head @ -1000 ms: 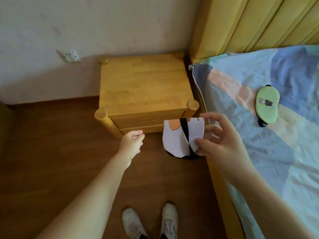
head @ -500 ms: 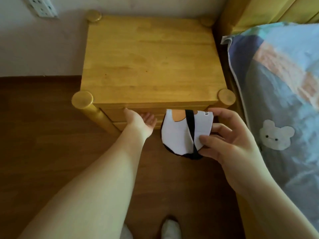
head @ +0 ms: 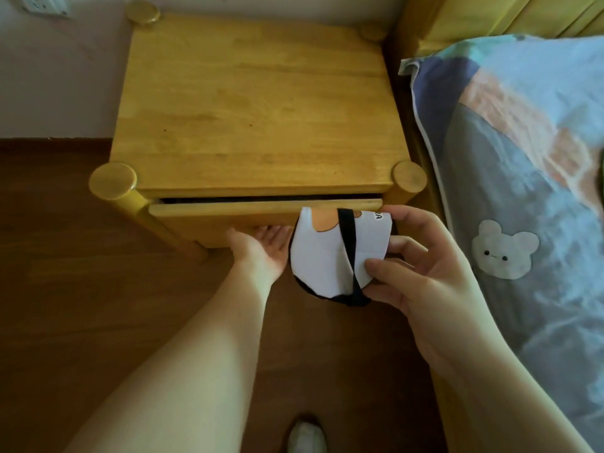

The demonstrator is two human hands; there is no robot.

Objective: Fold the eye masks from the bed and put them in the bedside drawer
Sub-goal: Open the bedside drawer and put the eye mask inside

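Observation:
My right hand [head: 421,273] pinches a folded white eye mask [head: 323,253] with a black strap and an orange patch, held in front of the bedside table. The top drawer [head: 228,210] of the wooden bedside table [head: 258,103] stands a little way out, with a dark gap above its front. My left hand [head: 261,248] is palm up with its fingers hooked under the lower edge of that drawer front. The drawer's inside is hidden.
The bed [head: 523,165] with a blue and grey patchwork cover and a white bear patch lies on the right, close to the table. Brown wooden floor [head: 81,289] spreads at the left and below. A shoe [head: 307,438] shows at the bottom. A wall socket [head: 42,4] sits top left.
The drawer has come out a little, a dark gap now showing above its front. My left hand went from a loose fist to gripping under the drawer. The view moved closer; the green mask left the frame.

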